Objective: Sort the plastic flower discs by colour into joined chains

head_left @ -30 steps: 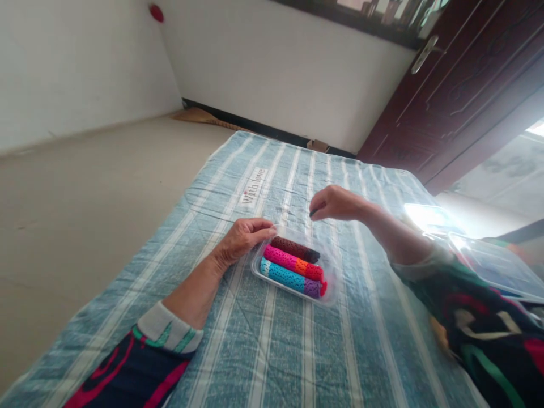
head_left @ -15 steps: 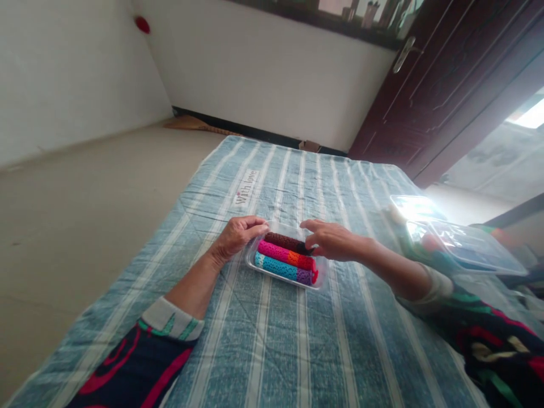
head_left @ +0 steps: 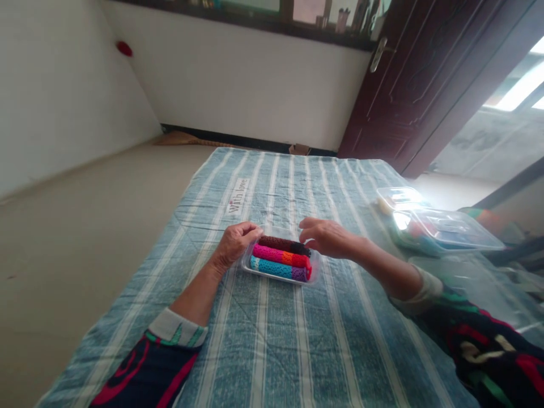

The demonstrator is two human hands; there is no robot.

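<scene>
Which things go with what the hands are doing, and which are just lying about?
In the job:
tub, its corner pinched by the left hand
brown roll, its dark end beside the right hand
pink roll and blue roll, in the tub

Just lying about:
plastic boxes, at right
cardboard, by the far wall

Blue-grey striped cloth (head_left: 278, 345) covers a flat surface, pale bands running lengthwise, creased in places. "With love" lettering (head_left: 238, 196) on its left side. Clear plastic tray (head_left: 315, 272) sits near the middle. Right side: small clear container (head_left: 398, 197), larger clear container (head_left: 459, 228) just beside it.
</scene>
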